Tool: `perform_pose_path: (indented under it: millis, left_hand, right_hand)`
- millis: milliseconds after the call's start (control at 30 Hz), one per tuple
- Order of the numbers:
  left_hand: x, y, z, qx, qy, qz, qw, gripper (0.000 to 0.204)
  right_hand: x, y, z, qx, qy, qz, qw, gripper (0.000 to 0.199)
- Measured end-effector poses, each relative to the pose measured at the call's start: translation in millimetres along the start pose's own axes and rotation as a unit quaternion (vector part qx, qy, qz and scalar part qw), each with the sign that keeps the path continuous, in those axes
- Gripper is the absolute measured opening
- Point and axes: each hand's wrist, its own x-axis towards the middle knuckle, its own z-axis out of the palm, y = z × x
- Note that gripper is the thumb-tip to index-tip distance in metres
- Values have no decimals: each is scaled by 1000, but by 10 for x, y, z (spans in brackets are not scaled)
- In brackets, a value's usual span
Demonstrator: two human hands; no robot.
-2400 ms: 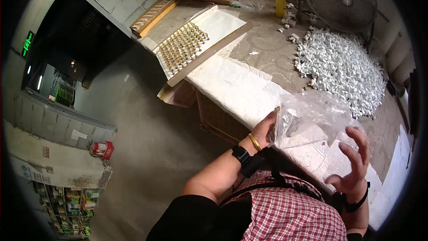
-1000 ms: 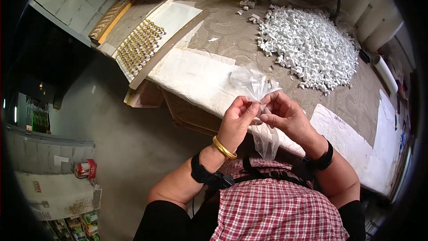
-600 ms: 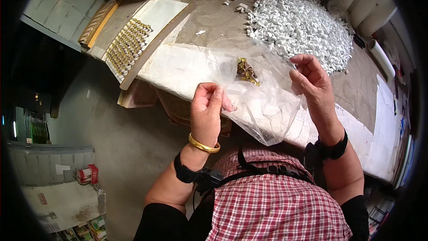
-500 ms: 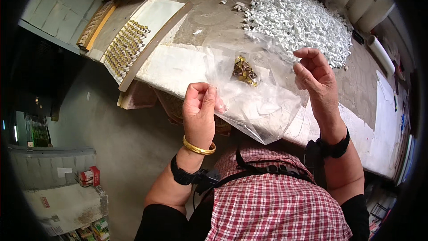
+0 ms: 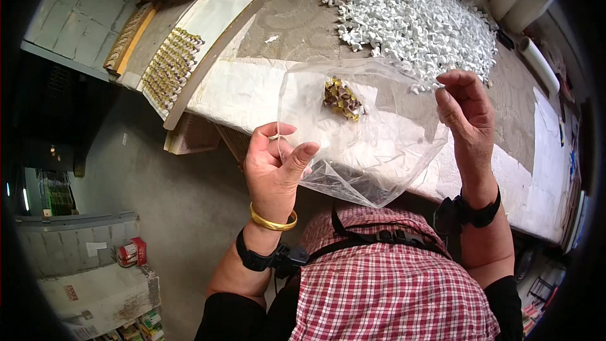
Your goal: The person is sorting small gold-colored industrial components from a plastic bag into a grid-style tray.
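Observation:
A clear plastic bag (image 5: 398, 164) is spread between my hands above the near table edge. My right hand (image 5: 467, 110) pinches its right upper edge between thumb and curled fingers. At the bag's left edge, my left hand (image 5: 274, 158) has thumb and index finger apart. The film touches its fingers, and the lower fingers are partly hidden. A small heap of yellow and brown pieces (image 5: 341, 98) shows through the film; whether it lies inside the bag or under it, I cannot tell.
A big pile of small white pieces (image 5: 416, 31) covers the table's far right. A tray (image 5: 218, 9) with rows of yellow-brown pieces stands at left, beside wooden strips (image 5: 132, 38). White sheeting (image 5: 233, 95) runs along the table's front. A white roll (image 5: 540, 63) lies far right.
My left thumb and index finger have parted from their pinch. My right hand has moved a little to the right, and the bag is stretched wider.

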Motion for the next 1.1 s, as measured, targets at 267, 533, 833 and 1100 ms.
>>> perform_pose_path:
  millis: [267,533,833,1100]
  left_hand:
    - [-13,-18,27,26,6,-21,999,20]
    - [4,-16,79,11,10,-18,1000,14]
    - [-41,-23,147,41,3,7,999,12]
    - [-36,-83,172,25,-1,36,999,11]
  right_hand:
    - [6,30,-82,7,-1,-4,1000,18]
    - [62,53,-172,-13,20,-34,999,18]
    - [60,90,-273,-46,35,-35,998,18]
    - [101,121,-341,-61,29,-45,997,19]
